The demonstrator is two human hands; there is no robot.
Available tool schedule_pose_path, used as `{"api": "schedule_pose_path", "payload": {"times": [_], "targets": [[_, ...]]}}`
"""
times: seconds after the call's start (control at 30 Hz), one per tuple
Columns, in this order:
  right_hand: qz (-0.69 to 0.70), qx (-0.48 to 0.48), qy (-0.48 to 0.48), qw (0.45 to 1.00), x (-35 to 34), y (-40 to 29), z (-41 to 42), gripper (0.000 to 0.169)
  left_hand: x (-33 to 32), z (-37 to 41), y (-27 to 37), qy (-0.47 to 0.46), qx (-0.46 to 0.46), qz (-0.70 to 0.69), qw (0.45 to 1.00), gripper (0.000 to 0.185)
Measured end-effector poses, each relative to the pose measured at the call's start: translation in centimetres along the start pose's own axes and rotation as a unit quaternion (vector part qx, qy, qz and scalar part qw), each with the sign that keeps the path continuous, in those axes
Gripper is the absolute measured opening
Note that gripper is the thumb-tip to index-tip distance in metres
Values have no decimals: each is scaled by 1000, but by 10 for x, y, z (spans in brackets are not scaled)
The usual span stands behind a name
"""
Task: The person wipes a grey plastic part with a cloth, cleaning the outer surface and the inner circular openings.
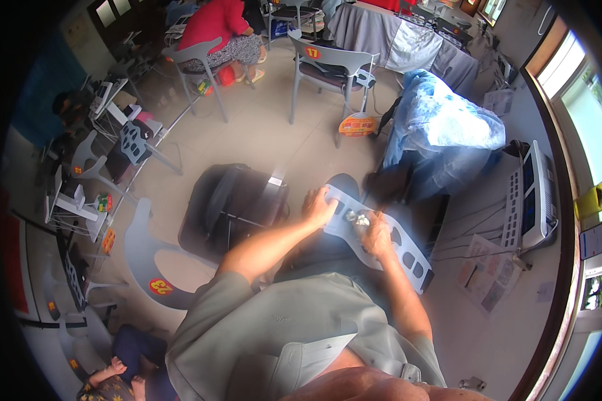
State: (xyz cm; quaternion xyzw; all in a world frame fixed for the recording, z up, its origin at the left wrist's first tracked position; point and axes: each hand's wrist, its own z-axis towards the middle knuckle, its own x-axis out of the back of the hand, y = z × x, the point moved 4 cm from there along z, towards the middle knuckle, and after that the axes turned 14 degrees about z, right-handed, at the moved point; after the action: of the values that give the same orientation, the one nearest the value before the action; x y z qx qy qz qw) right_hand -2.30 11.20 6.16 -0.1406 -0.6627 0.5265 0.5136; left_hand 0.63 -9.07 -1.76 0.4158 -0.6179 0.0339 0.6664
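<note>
A pale grey contoured panel with dark oval and rounded pads [341, 231] lies at a slant in front of my body, above my dark-clothed lap. My left hand [317, 208] grips its far left end, fingers over the edge. My right hand [376, 235] holds a crumpled white wipe or tissue [362, 219] against the panel's middle, covering some of the pads there. The panel's other end, with a black tip, points down to the right, past my right forearm.
A brown padded seat [251, 195] is ahead to the left, beside a grey plastic chair [138, 240]. Ahead right stands something draped in blue-white plastic [436, 120]. A white device with dark screens [537, 195] is at the right wall. People sit far ahead [210, 25] and lower left [140, 351].
</note>
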Motion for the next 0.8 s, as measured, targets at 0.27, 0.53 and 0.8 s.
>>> {"api": "schedule_pose_path", "payload": {"times": [0.27,0.53,0.8], "targets": [[-141,45,29,988,-7,33,21,44,-2,1,1,-9,-11,1,1000,51],[-250,-32,116,961,46,88,32,29,1,-1,4,-29,-2,-13,999,54],[-263,-105,55,958,28,79,33,29,0,0,3,-20,-4,0,1000,52]]}}
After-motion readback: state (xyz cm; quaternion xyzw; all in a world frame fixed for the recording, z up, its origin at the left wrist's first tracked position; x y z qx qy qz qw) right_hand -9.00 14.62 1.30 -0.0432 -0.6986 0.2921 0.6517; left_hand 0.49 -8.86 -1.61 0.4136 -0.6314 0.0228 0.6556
